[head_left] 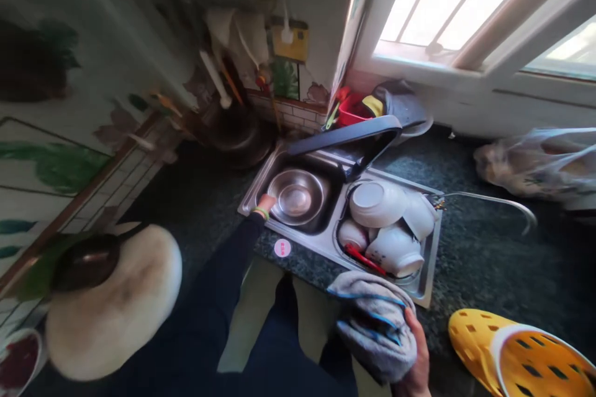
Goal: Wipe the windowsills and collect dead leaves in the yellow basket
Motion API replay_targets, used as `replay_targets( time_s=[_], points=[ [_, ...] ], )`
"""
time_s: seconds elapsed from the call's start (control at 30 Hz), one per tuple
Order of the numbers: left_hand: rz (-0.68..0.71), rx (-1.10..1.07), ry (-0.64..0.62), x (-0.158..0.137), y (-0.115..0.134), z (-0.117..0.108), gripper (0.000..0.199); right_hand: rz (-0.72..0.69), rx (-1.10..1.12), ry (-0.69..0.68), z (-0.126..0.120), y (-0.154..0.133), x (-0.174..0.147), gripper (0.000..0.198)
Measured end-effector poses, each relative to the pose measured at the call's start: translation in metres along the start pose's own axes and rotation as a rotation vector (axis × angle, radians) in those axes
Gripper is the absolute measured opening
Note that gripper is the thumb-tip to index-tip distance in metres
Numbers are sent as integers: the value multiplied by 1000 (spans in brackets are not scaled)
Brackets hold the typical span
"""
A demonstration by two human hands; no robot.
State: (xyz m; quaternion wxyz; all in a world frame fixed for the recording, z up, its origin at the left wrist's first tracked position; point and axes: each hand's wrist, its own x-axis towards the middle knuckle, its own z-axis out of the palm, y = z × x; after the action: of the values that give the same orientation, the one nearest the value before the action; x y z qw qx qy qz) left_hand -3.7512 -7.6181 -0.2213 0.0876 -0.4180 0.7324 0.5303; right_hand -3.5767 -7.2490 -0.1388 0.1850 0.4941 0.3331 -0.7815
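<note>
My left hand [267, 203] grips the near-left rim of a round steel basin [318, 191] that sits in the left bowl of a double sink [329, 228]. A grey cloth [372, 316] with blue edging is bunched in my right hand [419, 347], held in front of the counter below the right bowl. Several white bowls [372, 201] are stacked upside down or tilted in the right bowl, with a red-handled utensil [365, 258] among them. The dark faucet [347, 134] arches over the back of the sink.
On the right lies a yellow perforated basket [479, 338]; a plastic bag [535, 161] with contents rests under the window. A round wooden board [135, 304] with a dark lid or pan is at left. A wok [239, 136] leans behind the sink, near a red container [351, 108]. A thin curved spout [493, 198] projects right.
</note>
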Motion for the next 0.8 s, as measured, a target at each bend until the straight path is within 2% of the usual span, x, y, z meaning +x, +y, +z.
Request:
replay_targets(
  time_s=[0.1, 0.23, 0.3, 0.37, 0.47, 0.57, 0.6, 0.7, 0.8],
  points=[
    [-39, 7, -107, 22, 3, 1, 37, -64, 12, 12, 33, 3, 1, 42],
    [-90, 29, -198, 42, 11, 8, 40, -144, 23, -29, 65, 0, 7, 37],
    [-117, 46, -228, 48, 16, 6, 33, -160, 31, -45, 80, -3, 13, 36],
    [-125, 57, -235, 48, 20, -5, 20, -190, 36, -63, 93, -7, 22, 34],
    [-107, 56, -198, 32, 24, -45, 7, -206, 45, -84, 116, -15, 39, 32],
    [-107, 11, -136, 0, 19, -107, 12, -189, 46, -154, 144, -21, 63, 35],
    [-117, -78, -105, -11, 14, -129, 15, -194, 47, -182, 156, -22, 73, 35],
    [-197, -269, 135, -40, -7, -188, 18, -210, 34, -235, 192, -16, 109, 38],
    [-276, -401, 412, -50, -33, -225, 14, -308, -79, -209, 223, -2, 149, 39]
  ],
)
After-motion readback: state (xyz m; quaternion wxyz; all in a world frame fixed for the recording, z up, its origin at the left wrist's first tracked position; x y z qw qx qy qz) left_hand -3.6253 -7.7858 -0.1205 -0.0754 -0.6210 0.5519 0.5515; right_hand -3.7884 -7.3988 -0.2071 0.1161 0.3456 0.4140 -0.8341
